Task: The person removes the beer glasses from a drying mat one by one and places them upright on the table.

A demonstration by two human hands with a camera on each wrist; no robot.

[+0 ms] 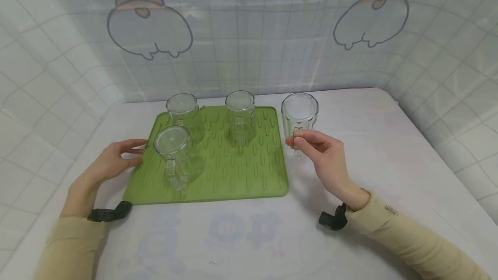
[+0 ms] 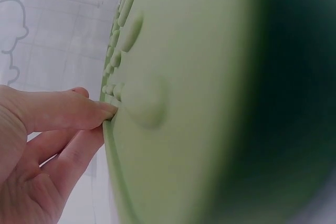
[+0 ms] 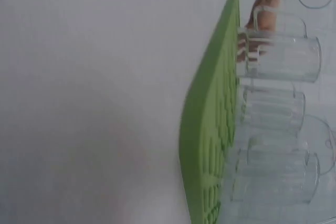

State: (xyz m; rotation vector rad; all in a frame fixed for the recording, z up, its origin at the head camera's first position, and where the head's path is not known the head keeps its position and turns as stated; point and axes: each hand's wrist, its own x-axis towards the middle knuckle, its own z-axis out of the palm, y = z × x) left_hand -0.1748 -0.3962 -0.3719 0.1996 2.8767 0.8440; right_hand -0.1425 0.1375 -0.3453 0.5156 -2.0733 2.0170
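One empty glass mug point(image 1: 299, 113), upright just off the two o'clock edge of one green mat point(image 1: 237, 174), its handle pinched by the fingers of my right hand point(image 1: 327, 154), my left hand point(image 1: 118, 157) pinching the mat's nine o'clock edge, three more empty mugs point(image 1: 180, 157) standing on it towards nine, eleven and one.

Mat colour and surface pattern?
The mat is green, patterned with rows of raised oblong ridges; shows best in the head view.

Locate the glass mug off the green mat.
In the head view, that glass mug is right of centre, just beyond the right edge of the green drying mat, with the right hand pinching its handle.
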